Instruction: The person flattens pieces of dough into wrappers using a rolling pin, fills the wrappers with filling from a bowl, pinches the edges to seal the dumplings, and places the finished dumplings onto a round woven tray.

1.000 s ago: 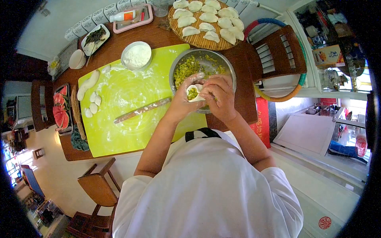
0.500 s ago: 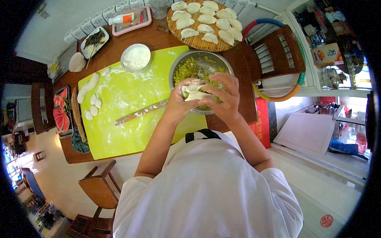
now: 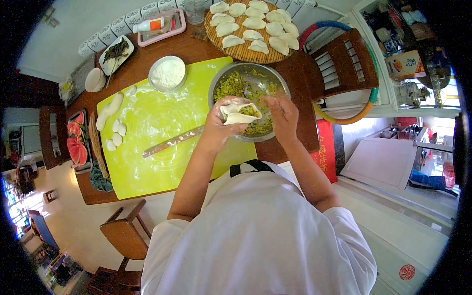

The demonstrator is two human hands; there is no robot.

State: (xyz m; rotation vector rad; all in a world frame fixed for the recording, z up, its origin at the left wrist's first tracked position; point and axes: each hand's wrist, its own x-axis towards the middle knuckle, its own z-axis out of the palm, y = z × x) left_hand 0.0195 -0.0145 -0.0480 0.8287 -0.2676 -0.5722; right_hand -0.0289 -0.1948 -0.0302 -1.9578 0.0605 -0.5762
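Note:
My left hand [image 3: 220, 127] is closed round a dumpling [image 3: 243, 117], a white wrapper folded over with its right end gaping. Green-yellow filling shows in the gap. Just right of it, apart from the wrapper, is my right hand [image 3: 285, 118], its fingers bunched and slightly blurred; anything between them is hidden. Beneath both hands stands a metal bowl [image 3: 213, 88] of chopped green-yellow filling [image 3: 231, 86], with part of its bottom bare. A floury rolling pin [image 3: 172, 141] lies on the green mat [image 3: 162, 169] to the left.
Finished dumplings [image 3: 254, 23] sit on a round woven tray [image 3: 241, 49] at the back. A bowl of flour [image 3: 167, 73], a dough roll [image 3: 109, 112] and dough pieces [image 3: 118, 128] lie leftward. Watermelon slices [image 3: 76, 147] are at the far left, a chair [image 3: 339, 64] at right.
My right hand has come away from the dumpling to the right, its fingers drawing together. The wrapper's right end now shows its filling. My left hand keeps its hold.

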